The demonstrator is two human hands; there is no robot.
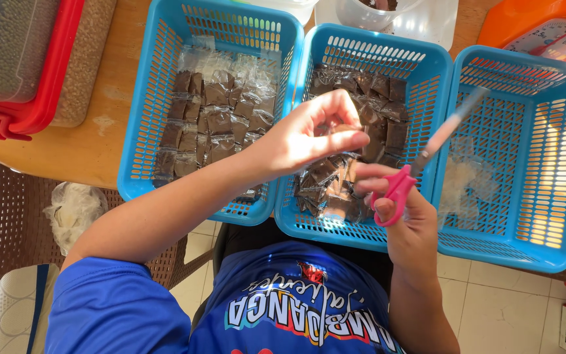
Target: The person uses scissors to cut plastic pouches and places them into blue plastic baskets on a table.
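My left hand (pixel 309 134) is raised over the middle blue basket (pixel 427 65) and pinches a small clear packet of brown powder (pixel 343 131) between thumb and fingers. My right hand (pixel 404 219) grips pink-handled scissors (pixel 420 164), whose blades point up and to the right, above the right basket. The middle basket holds several loose brown packets (pixel 381 95). The left blue basket (pixel 149 131) holds several brown packets laid in rows (pixel 214 118).
The right blue basket (pixel 545 164) holds only some clear plastic scraps (pixel 463 180). A red-rimmed container (pixel 40 92) stands at the far left of the wooden table (pixel 99 137). An orange scale (pixel 545 29) and clear tubs sit at the back. A crumpled plastic bag (pixel 73 210) lies below left.
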